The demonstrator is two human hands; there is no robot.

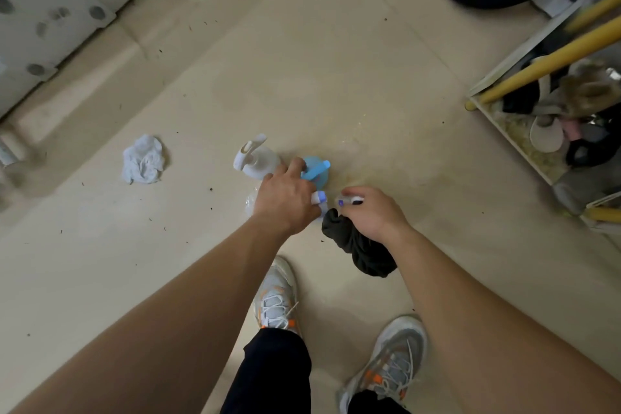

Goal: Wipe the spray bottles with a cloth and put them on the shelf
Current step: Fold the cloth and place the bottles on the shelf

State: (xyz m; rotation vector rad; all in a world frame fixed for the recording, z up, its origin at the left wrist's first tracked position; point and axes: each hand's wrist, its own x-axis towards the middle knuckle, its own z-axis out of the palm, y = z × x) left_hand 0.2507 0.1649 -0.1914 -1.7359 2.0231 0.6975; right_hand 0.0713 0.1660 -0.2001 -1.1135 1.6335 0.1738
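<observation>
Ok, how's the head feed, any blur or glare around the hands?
Head view: dim, flat light, no glare, soft shadows; the left hand gripping a spray bottle and the right hand holding the dark cloth are fairly sharp; the yellow poles at the right edge are smeared; the wide-angle lens bends the frame edges.

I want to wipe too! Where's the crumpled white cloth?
Head view: the crumpled white cloth lies on the floor, left of the white-topped clear spray bottle.
</observation>
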